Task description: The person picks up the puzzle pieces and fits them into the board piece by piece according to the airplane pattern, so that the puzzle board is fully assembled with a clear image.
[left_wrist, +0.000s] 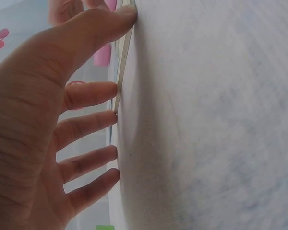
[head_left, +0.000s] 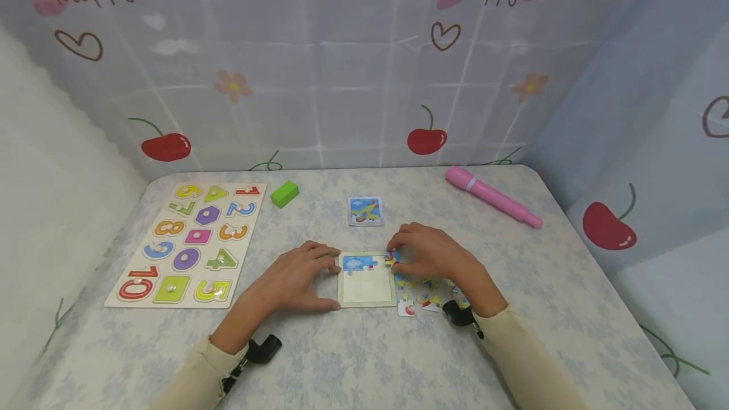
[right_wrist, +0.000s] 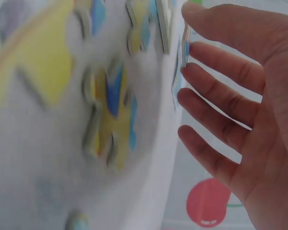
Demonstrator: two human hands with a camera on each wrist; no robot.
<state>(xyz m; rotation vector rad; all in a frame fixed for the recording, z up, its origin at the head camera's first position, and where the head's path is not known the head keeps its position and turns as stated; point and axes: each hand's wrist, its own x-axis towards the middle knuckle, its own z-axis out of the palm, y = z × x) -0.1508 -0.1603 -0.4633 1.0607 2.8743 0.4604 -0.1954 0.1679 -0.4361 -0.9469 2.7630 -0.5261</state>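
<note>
A small cream puzzle tray [head_left: 367, 304] lies on the table, with joined sky-blue puzzle pieces [head_left: 357, 263] in its upper left part. My left hand [head_left: 302, 278] rests along the tray's left edge, thumb at the near corner and fingertips farther up; its fingers [left_wrist: 91, 96] are fairly straight. At the tray's upper right corner, my right hand [head_left: 429, 253] pinches a puzzle piece [head_left: 392, 259] between thumb and fingers. In the right wrist view this piece [right_wrist: 185, 45] appears edge-on. Loose puzzle pieces [head_left: 406, 307] lie right of the tray, partly under the right hand and wrist.
A picture card [head_left: 366, 211] with a yellow plane lies beyond the tray. At the left are a number-and-shape board [head_left: 196, 233] and a green block [head_left: 285, 194]. A pink marker-shaped stick [head_left: 492, 196] lies back right. A printed curtain [head_left: 353, 68] hangs behind the table.
</note>
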